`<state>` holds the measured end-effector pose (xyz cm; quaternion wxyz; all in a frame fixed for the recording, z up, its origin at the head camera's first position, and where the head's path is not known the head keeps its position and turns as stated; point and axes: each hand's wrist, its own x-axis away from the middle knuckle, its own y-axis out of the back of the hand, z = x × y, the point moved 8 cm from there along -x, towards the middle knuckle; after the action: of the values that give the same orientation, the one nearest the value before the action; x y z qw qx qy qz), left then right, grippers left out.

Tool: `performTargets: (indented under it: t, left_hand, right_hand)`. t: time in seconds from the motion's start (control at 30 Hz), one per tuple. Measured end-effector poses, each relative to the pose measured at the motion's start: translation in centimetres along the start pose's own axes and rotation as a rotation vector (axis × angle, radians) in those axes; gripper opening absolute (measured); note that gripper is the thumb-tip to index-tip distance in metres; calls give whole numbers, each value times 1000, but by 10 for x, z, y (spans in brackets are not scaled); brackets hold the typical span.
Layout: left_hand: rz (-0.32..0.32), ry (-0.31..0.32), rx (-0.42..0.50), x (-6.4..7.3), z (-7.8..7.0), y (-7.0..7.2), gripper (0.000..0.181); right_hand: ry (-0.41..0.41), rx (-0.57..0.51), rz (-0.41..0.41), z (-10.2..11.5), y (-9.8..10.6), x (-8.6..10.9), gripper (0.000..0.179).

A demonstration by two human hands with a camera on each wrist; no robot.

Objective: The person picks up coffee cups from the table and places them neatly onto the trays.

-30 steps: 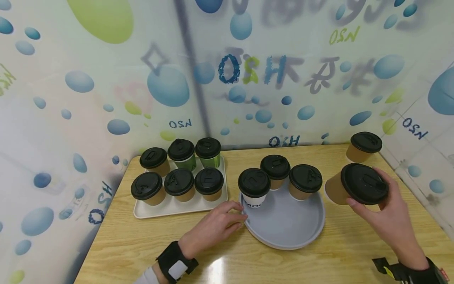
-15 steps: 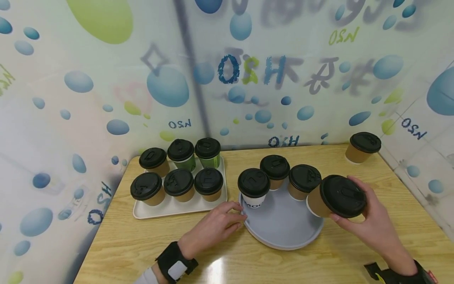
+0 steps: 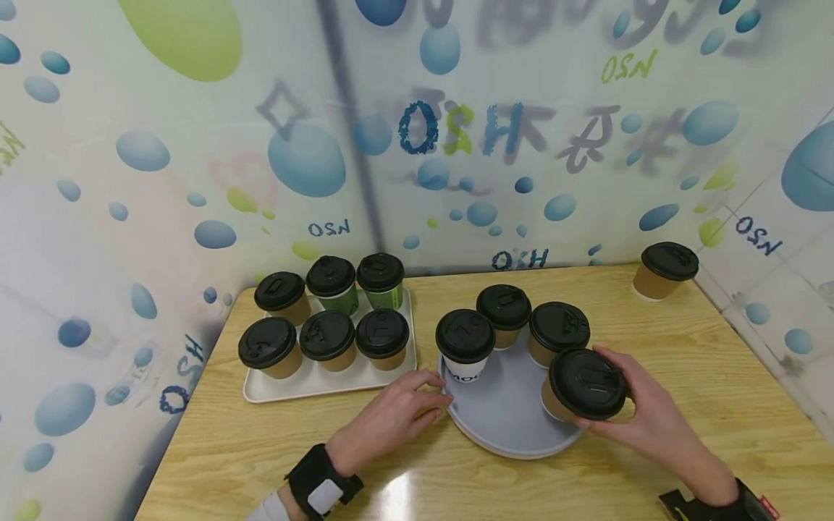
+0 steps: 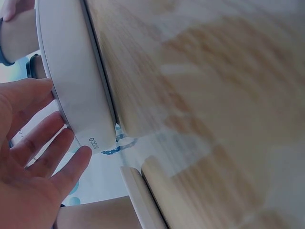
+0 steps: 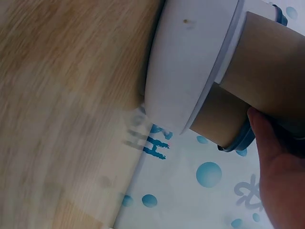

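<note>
My right hand [image 3: 654, 423] grips a brown paper coffee cup [image 3: 588, 385] by its black lid, thumb on the near side. The cup is slightly tilted over the right part of a round grey-blue tray [image 3: 498, 416]. In the right wrist view, the held cup [image 5: 269, 67] overlaps another cup behind it. My left hand [image 3: 394, 414] rests its fingertips at the tray's left rim; the left wrist view shows its fingers spread along the pale side wall [image 4: 76, 62]. On the tray stand a white cup [image 3: 465, 337] and two brown cups [image 3: 503, 307] [image 3: 559, 329], all black-lidded.
A white rectangular tray [image 3: 293, 394] on the left holds several lidded cups, brown and green. One more brown cup [image 3: 664, 269] stands at the table's back right corner. Behind the wooden table [image 3: 730, 376] rises a wall covering [image 3: 554, 72] with blue and green dots.
My right hand has carried the brown coffee cup leftward and down, from right of the round tray to over its right part. The left hand has stayed at the rim.
</note>
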<state>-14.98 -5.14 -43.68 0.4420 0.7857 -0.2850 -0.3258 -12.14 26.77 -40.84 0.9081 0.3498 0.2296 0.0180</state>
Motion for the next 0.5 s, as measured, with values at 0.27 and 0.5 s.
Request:
performTargets:
  t: [0.27, 0.5]
  left_hand:
    - [0, -5, -6, 0, -1, 1, 20]
    - [-6, -10, -18, -1, 0, 1, 18]
  right_hand:
    - [-3, 50, 63, -3, -9, 1, 113]
    - [7, 113, 102, -4, -17, 2, 111]
